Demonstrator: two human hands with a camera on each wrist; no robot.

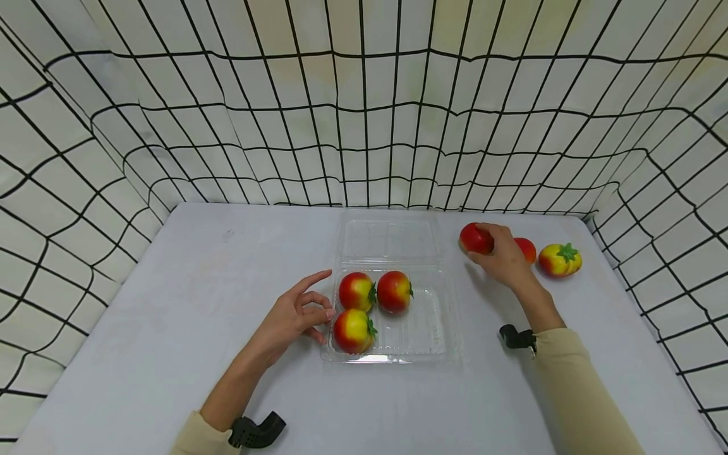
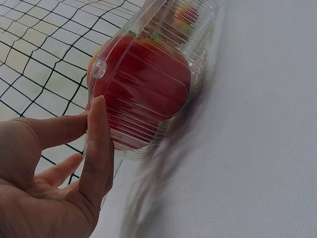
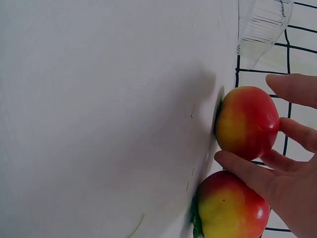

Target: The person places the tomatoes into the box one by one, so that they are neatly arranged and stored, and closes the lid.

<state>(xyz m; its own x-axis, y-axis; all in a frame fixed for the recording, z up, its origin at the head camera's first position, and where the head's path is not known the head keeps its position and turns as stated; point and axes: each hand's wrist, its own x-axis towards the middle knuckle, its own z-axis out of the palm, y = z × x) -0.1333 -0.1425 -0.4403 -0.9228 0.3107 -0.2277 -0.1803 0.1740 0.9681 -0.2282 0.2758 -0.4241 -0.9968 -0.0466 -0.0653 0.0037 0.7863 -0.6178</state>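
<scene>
From my end I see a white cloth-like surface (image 1: 170, 316) under the clear container (image 1: 426, 328), whose lid (image 1: 389, 237) is folded back on its far side. Black mesh (image 1: 364, 114) rises beyond the container and along both its sides, with pale walls behind it. Both sleeves are tan, with a dark wrist camera (image 1: 516, 338) at each cuff.

Inside the container I count three red-and-yellow fruits: a far-left fruit (image 1: 356, 291), a near-left fruit (image 1: 354, 331) and, beside the first, a third fruit (image 1: 395, 291). My left hand (image 1: 292, 319) is at the container's left edge. The left wrist view shows what the head view leaves unclear: thumb and finger pinch the plastic rim, with red fruit showing through the ribbed wall.

To the right of the container, my right hand (image 1: 503, 256) is at a red fruit (image 1: 473, 237), fingers spread about it. From above they seem wrapped round it; the right wrist view shows one digit clear of its skin and another touching, the fruit resting on the cloth, its lower flank yellow. Farther right of the container lie a partly covered fruit (image 1: 527, 250) and a leafy-topped fruit (image 1: 558, 261). Only that wrist view catches a thin green strand (image 3: 136, 226) on the cloth.
</scene>
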